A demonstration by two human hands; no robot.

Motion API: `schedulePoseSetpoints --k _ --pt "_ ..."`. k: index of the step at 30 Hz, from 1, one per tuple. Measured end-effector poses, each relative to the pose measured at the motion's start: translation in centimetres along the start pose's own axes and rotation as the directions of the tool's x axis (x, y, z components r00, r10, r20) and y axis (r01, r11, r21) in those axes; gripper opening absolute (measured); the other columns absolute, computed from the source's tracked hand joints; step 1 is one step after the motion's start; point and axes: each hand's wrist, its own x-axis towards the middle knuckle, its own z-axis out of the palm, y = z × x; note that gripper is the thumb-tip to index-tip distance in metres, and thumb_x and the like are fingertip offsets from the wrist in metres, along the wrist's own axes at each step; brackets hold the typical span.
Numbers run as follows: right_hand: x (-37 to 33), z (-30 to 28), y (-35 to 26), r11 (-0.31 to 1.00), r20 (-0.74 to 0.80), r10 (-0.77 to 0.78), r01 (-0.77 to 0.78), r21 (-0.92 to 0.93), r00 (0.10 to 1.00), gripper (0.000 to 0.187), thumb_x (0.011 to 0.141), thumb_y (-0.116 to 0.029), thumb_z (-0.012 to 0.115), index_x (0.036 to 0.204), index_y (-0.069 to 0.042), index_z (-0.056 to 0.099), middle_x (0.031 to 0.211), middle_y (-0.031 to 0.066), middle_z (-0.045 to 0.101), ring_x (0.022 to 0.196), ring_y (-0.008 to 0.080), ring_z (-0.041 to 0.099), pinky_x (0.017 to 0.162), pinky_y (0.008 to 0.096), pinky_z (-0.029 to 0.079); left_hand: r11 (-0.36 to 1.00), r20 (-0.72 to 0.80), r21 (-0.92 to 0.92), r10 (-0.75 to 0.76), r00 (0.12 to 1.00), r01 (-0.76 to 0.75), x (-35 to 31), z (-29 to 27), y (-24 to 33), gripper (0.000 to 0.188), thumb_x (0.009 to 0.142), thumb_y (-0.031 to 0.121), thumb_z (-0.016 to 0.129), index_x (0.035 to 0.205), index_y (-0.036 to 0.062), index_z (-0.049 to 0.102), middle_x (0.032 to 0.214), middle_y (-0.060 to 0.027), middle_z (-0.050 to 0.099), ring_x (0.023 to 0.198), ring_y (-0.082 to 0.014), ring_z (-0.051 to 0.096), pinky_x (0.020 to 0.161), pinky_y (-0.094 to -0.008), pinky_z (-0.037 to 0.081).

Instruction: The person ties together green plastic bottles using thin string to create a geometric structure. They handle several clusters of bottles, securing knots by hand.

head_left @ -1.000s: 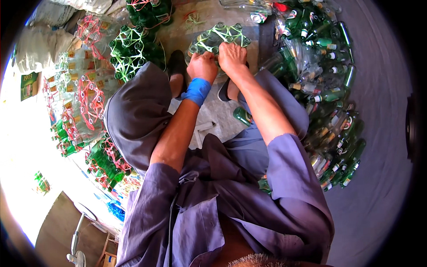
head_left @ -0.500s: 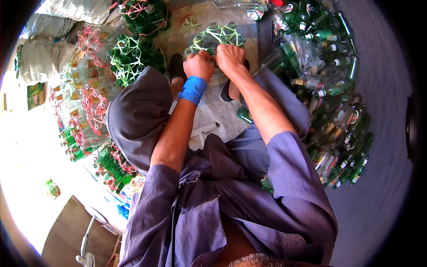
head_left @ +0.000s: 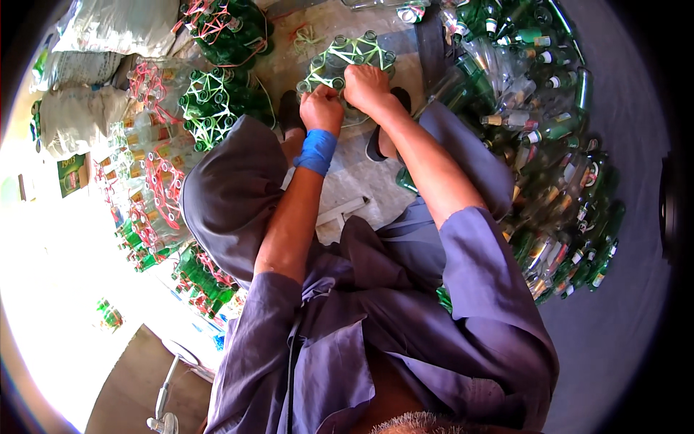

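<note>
In front of me, between my feet, a bundle of upright bottles (head_left: 334, 67) stands with light green string (head_left: 356, 52) laced in a zigzag around the necks. My left hand (head_left: 322, 110), with a blue wrap (head_left: 316, 150) on its wrist, is a closed fist at the bundle's near left edge. My right hand (head_left: 366, 87) is closed over the near right side, slightly farther out. Both fists are gripping where the string runs; the strand inside the fingers is mostly hidden, as are the nearest bottles.
Tied green bottles (head_left: 210, 101) and clear bottles with red string (head_left: 163, 181) stand to the left. Loose bottles (head_left: 557, 130) lie heaped on the right. Sacks (head_left: 119, 29) sit far left. A pale T-shaped object (head_left: 343, 210) lies on the floor sheet near me.
My right hand has moved a little left and farther over the bundle. My left hand stays at the near edge. The whole view has shifted slightly.
</note>
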Motion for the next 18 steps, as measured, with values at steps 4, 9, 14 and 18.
schedulePoseSetpoints --k 4,9,14,18 --pt "0.6 0.7 0.8 0.978 0.129 0.078 -0.101 0.181 0.989 0.020 0.068 -0.009 0.057 0.081 0.000 0.069 0.084 0.0255 0.065 0.085 0.0407 0.065 0.072 0.0438 0.052 0.998 0.032 0.031 -0.049 0.998 0.048 0.0 -0.1 0.2 0.007 0.071 0.011 0.062 0.071 0.0121 0.069 0.070 -0.0093 0.067 0.072 -0.0325 0.062 0.068 -0.0430 0.050" --pt "-0.9 1.9 1.2 0.949 0.033 0.082 -0.088 0.303 0.996 0.017 0.070 -0.010 0.058 0.082 -0.004 0.069 0.082 0.0215 0.066 0.079 0.0393 0.065 0.070 0.0444 0.052 0.986 0.131 0.068 -0.158 0.979 0.150 0.9 -0.9 -0.1 0.008 0.071 0.016 0.064 0.074 0.0138 0.071 0.072 -0.0094 0.068 0.069 -0.0291 0.066 0.065 -0.0384 0.052" --pt "-2.9 2.4 1.5 0.900 -0.147 0.060 0.010 0.436 0.987 0.012 0.073 -0.012 0.060 0.079 -0.006 0.068 0.081 0.0188 0.067 0.076 0.0365 0.065 0.068 0.0440 0.051 0.977 0.147 0.000 -0.210 0.967 0.212 1.3 -1.4 0.4 0.011 0.071 0.016 0.067 0.078 0.0097 0.072 0.073 -0.0093 0.070 0.070 -0.0242 0.069 0.068 -0.0328 0.053" --pt "-3.6 3.3 1.7 0.916 -0.273 0.038 0.075 0.394 0.961 0.010 0.075 -0.015 0.064 0.080 -0.008 0.069 0.077 0.0156 0.065 0.076 0.0346 0.063 0.067 0.0434 0.050 0.972 0.151 -0.053 -0.220 0.964 0.230 1.2 -1.3 0.2 0.012 0.069 0.015 0.069 0.079 0.0079 0.072 0.074 -0.0093 0.070 0.070 -0.0228 0.069 0.068 -0.0320 0.053"
